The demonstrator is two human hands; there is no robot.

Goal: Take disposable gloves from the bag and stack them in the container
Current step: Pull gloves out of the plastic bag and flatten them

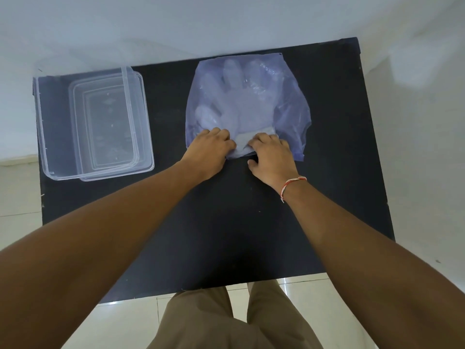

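Head view: left hand [210, 149] and right hand [273, 154] pinch the bag [289, 109] mouth; no writing.

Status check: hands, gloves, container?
Both hands, left hand and right hand, at bag mouth. Gloves inside bag. Container holds no gloves. Path unobstructed.

Both forearms are bare from the near edge of the picture up to the hands, with no sleeve in view. The right wrist carries a thin thread band [292, 185], red and white strands twisted together, with a short loose end hanging at about 7 o'clock from the band. The left hand [208, 151] and its wrist carry no band or ring that can be made out. The right hand [273, 157] shows no ring either. At 6 o'clock, two legs in plain khaki-brown trousers [234, 321] show, the cloth creased between them.
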